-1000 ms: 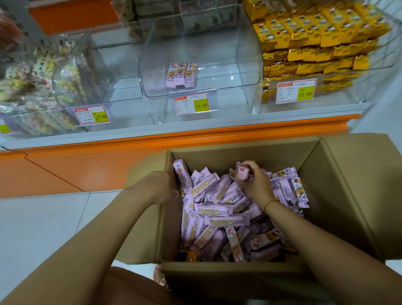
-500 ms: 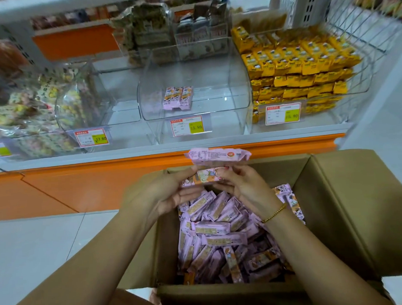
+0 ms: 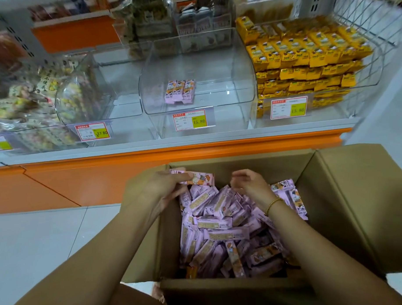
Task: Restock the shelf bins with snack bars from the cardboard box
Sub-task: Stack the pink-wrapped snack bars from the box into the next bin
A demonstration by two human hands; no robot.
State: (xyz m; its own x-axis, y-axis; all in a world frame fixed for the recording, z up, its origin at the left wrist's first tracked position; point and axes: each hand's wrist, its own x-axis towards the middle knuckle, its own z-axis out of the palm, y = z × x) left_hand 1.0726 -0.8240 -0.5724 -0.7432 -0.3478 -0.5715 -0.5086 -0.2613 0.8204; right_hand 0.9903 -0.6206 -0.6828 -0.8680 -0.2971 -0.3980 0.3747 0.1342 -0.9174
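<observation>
The middle bin (image 3: 238, 82), top centre, stands open-topped and nearly bare: three bars (image 3: 180, 92) lie left on its floor. At right, yellow packs (image 3: 306, 57) crowd the bin; bagged snacks (image 3: 34, 101) fill the left one. From the box (image 3: 356, 204) upward, the way lies open over the shelf edge (image 3: 195, 150).

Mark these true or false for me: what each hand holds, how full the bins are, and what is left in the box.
1. The left hand holds pink bars over the cardboard box. True.
2. The middle clear bin is full. False: only a small cluster of bars lies in it.
3. The right hand grips a bar. False: its fingers are loosely curled and hold nothing.
4. Yellow packs are stacked high in the right bin. True.
5. The cardboard box is nearly empty. False: a deep pile of bars lies inside it.
</observation>
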